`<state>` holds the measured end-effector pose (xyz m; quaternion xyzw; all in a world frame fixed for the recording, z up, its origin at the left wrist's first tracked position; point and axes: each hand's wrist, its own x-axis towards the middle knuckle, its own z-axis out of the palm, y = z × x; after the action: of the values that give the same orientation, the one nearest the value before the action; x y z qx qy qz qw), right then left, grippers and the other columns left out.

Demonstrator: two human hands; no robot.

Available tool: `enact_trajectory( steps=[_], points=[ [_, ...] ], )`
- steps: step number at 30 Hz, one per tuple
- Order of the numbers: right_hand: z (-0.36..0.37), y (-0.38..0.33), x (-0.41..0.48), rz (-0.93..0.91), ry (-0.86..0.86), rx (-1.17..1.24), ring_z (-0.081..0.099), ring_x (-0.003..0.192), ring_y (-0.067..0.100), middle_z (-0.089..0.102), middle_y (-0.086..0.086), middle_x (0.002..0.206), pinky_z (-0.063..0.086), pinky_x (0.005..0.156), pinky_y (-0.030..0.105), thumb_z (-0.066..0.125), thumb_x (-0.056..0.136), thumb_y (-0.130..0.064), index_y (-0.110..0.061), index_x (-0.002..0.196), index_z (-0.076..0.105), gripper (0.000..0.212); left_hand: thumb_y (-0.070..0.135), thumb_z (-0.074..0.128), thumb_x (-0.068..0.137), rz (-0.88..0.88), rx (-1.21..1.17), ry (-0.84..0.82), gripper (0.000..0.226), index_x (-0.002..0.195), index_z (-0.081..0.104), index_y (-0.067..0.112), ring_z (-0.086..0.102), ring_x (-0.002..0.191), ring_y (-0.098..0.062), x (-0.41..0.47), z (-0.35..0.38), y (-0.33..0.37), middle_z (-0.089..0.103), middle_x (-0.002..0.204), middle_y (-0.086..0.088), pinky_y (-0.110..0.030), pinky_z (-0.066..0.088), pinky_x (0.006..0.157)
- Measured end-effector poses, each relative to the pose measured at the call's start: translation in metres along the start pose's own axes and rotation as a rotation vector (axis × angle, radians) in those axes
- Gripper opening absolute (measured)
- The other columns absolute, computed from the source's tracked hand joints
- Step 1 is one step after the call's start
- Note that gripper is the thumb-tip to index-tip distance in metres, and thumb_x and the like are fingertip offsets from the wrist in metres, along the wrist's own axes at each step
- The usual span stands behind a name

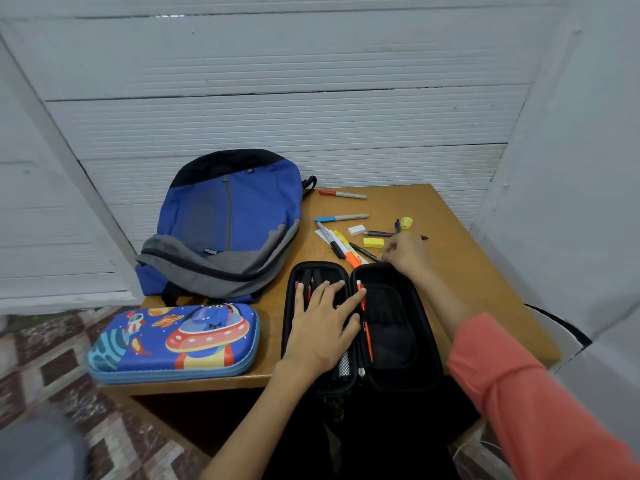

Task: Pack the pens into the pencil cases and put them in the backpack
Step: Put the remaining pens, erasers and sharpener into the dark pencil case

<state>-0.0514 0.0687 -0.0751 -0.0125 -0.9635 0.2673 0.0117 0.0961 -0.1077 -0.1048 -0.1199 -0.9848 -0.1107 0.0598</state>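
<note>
Pens [333, 241], light, stiff, smooth, apt to roll, loose on desk [464, 268] beyond open black pencil case [394, 336]; pinch mid-barrel; left hand [322, 327] flat on case, fingers released; right hand [406, 252] at dark pen [363, 252], grasp unclear.

A backpack [228, 223] lies at the back left of the table [450, 271], a closed pencil case [173, 341] in front of it at the near edge. To the right lies an open pencil case [394, 341], a left hand [322, 327] resting on its left half. Behind it lie scattered markers [341, 244] and erasers [356, 230], a right hand [407, 252] among them
</note>
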Motion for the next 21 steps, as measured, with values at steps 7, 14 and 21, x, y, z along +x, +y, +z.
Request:
enact_trajectory(
  steps=[7, 14, 21],
  points=[
    [0.0, 0.0, 0.005, -0.065, -0.041, -0.156, 0.064, 0.079, 0.02, 0.07, 0.003, 0.085, 0.051, 0.065, 0.031, 0.069, 0.086, -0.022, -0.014, 0.082, 0.074, 0.01, 0.056, 0.002, 0.085, -0.002, -0.036, 0.007, 0.068, 0.148, 0.026, 0.045, 0.014, 0.148, -0.014, 0.001, 0.001, 0.0, 0.029, 0.156, 0.007, -0.047, -0.013, 0.118],
    [-0.019, 0.0, -0.013, -0.231, 0.296, 0.365, 0.054, 0.064, 0.002, 0.065, -0.003, 0.081, 0.039, 0.055, 0.015, 0.063, 0.091, -0.019, -0.014, 0.097, 0.066, 0.008, 0.056, 0.004, 0.085, -0.001, -0.058, 0.017, 0.068, 0.147, 0.03, 0.044, 0.015, 0.148, -0.013, 0.001, 0.002, 0.0, 0.03, 0.155, 0.007, -0.046, -0.014, 0.118],
    [-0.022, -0.007, -0.049, 0.0, -0.227, 0.748, 0.064, 0.053, 0.02, 0.067, 0.02, 0.081, 0.058, 0.054, 0.028, 0.065, 0.089, -0.002, -0.006, 0.136, 0.042, 0.053, 0.058, 0.001, 0.08, -0.009, -0.065, 0.004, 0.075, 0.147, 0.031, 0.044, 0.014, 0.147, -0.012, 0.001, 0.001, 0.001, 0.03, 0.155, 0.007, -0.045, -0.013, 0.118]
  ],
)
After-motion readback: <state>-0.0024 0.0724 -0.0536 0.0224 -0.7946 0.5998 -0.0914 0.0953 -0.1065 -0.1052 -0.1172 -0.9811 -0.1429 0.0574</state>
